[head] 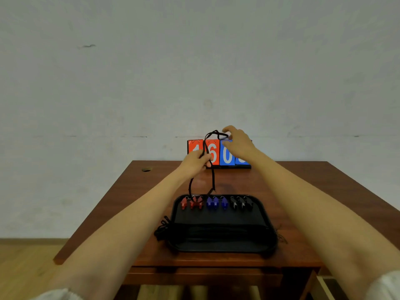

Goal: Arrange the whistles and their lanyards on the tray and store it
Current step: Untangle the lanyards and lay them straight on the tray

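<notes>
Both hands are working one black lanyard (211,161) above the table (303,191), lifted clear so the cord hangs straight and can be folded. The left hand (195,162) is pinching the cord's middle between thumb and fingers. The right hand (237,144), at about one o'clock from it, is nipping the top of the loop with loosely curled fingers. The cord's ends are trailing down to the red whistles (192,203) at the tray's (270,226) far rim, towards eleven o'clock. Blue whistles (215,203) and black whistles (241,204) are lining the same rim. Bundled cords (164,229) are lying along the near edge (probably gathered there for tidiness). A scoreboard (218,153) is standing behind.
</notes>
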`<action>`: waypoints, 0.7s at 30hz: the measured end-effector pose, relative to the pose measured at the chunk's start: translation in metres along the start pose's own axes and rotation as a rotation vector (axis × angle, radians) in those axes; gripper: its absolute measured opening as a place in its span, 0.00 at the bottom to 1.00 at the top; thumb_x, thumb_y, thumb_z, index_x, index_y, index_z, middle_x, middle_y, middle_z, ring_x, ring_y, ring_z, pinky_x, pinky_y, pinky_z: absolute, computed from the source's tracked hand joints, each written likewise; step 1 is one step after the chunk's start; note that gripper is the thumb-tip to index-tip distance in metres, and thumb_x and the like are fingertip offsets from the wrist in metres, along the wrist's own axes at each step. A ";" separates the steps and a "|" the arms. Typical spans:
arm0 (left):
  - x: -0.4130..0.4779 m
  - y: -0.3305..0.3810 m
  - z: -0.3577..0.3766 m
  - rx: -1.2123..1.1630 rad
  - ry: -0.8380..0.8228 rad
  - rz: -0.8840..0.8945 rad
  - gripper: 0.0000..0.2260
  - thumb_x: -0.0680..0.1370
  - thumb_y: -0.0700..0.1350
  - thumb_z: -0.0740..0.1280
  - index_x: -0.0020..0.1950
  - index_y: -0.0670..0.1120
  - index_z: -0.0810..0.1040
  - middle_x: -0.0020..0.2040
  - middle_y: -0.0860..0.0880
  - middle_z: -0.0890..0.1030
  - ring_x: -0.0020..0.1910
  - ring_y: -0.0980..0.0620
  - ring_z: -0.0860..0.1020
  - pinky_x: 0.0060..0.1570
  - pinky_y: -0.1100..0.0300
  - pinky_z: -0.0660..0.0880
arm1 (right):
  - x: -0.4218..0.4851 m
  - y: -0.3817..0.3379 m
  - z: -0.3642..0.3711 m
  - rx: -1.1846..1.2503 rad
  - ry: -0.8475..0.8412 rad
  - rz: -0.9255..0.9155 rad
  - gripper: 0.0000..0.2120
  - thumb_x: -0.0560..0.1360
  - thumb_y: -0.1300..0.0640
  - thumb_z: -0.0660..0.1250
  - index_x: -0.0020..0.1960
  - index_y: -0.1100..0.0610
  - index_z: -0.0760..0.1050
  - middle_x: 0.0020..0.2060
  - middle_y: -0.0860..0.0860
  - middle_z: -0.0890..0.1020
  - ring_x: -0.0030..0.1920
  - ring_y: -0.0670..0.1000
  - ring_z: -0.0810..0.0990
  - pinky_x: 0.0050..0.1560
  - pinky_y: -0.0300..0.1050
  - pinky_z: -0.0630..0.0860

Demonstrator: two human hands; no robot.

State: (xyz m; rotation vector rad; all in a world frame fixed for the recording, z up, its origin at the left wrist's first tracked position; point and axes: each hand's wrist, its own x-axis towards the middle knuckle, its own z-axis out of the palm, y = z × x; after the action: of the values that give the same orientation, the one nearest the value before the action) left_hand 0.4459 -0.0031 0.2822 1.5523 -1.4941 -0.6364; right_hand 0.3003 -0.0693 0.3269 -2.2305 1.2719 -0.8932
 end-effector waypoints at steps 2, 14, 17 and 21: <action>0.002 0.002 -0.003 -0.004 0.029 0.007 0.09 0.82 0.44 0.58 0.47 0.42 0.74 0.36 0.50 0.76 0.30 0.55 0.71 0.31 0.66 0.68 | -0.008 0.013 0.009 -0.222 -0.057 0.007 0.26 0.77 0.67 0.60 0.73 0.56 0.58 0.60 0.60 0.70 0.38 0.52 0.72 0.36 0.43 0.70; -0.001 -0.006 -0.002 -0.048 0.078 -0.048 0.09 0.82 0.44 0.57 0.49 0.41 0.75 0.36 0.50 0.76 0.32 0.55 0.70 0.34 0.65 0.69 | -0.043 0.048 0.071 0.020 -0.614 -0.047 0.12 0.79 0.52 0.63 0.55 0.59 0.77 0.49 0.53 0.81 0.48 0.52 0.78 0.55 0.46 0.73; 0.000 -0.016 -0.010 0.002 0.136 -0.084 0.10 0.82 0.44 0.58 0.46 0.43 0.75 0.35 0.51 0.76 0.31 0.56 0.70 0.32 0.65 0.67 | -0.039 0.053 0.072 -0.063 -0.504 -0.031 0.13 0.81 0.53 0.57 0.43 0.58 0.72 0.35 0.49 0.74 0.34 0.46 0.71 0.38 0.39 0.69; -0.007 -0.041 -0.021 0.301 0.139 -0.142 0.13 0.81 0.45 0.60 0.36 0.45 0.70 0.33 0.50 0.74 0.30 0.56 0.69 0.30 0.64 0.64 | -0.035 0.054 0.059 -0.060 -0.343 -0.060 0.10 0.82 0.54 0.55 0.51 0.57 0.73 0.43 0.50 0.76 0.42 0.48 0.74 0.44 0.39 0.70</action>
State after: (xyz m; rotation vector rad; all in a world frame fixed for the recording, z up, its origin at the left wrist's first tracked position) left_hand 0.4842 0.0050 0.2563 1.9059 -1.4311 -0.3845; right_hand 0.2959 -0.0629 0.2399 -2.3514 1.0889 -0.4678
